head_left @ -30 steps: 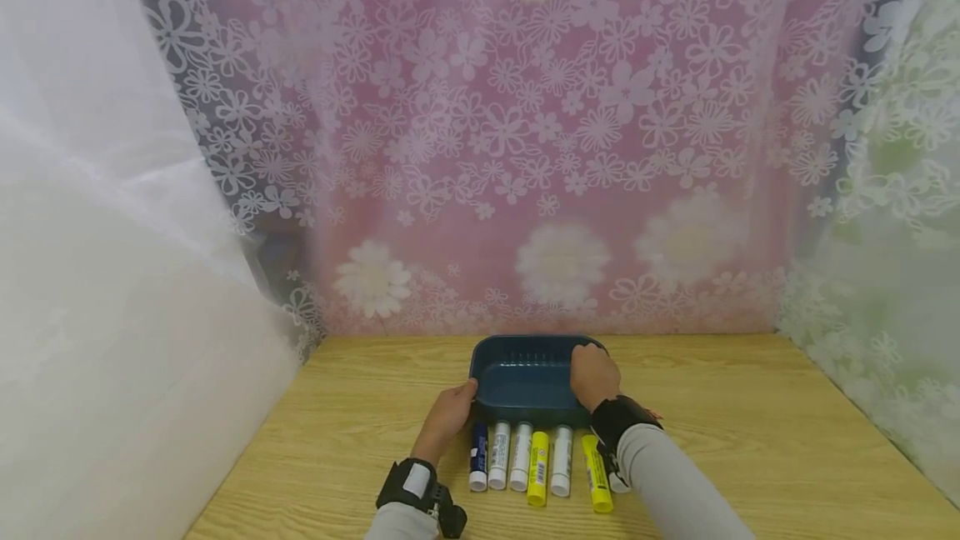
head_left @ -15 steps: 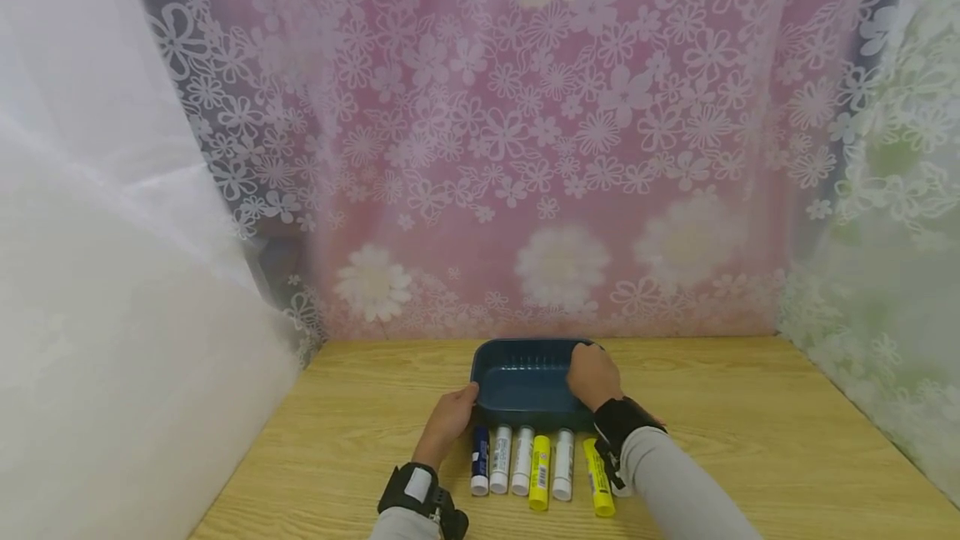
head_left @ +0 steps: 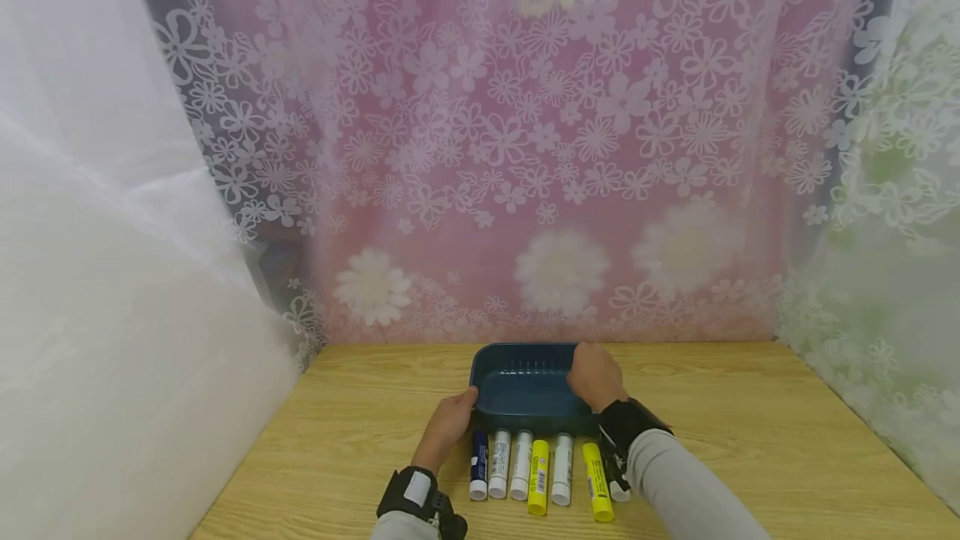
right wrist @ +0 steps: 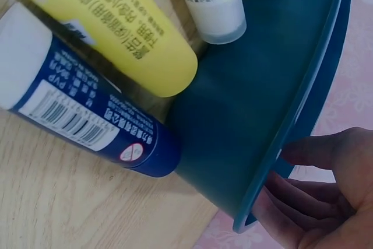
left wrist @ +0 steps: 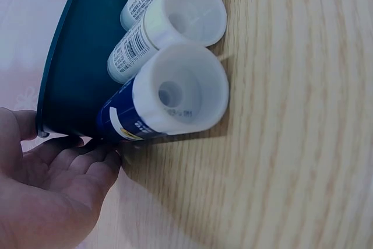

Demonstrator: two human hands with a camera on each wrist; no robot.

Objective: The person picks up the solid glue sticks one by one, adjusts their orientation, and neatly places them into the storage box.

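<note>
A shallow dark teal plastic basket [head_left: 525, 394] lies on the table with its open side up. My left hand [head_left: 446, 425] holds its left end, thumb at the rim and fingers against the outside, as the left wrist view shows. On the opposite end, my right hand [head_left: 596, 377] pinches the rim between thumb and fingers. Along the basket's near side lies a row of glue sticks: a navy one [head_left: 478, 465] at the left, several white ones [head_left: 521, 465], and yellow ones [head_left: 538, 477]. Another navy glue stick [right wrist: 93, 115] lies beside a yellow one [right wrist: 122, 33], mostly hidden by my right wrist in the head view.
The wood-grain table [head_left: 352, 440] extends to both sides of the basket. Behind it hangs a pink flowered curtain [head_left: 465, 273]. A white sheet [head_left: 135, 315] closes off the left, and a pale flowered sheet [head_left: 885, 315] the right.
The whole scene sits slightly lower in the head view. Both hands keep their hold on the basket, and the basket and glue sticks show no clear movement on the table.
</note>
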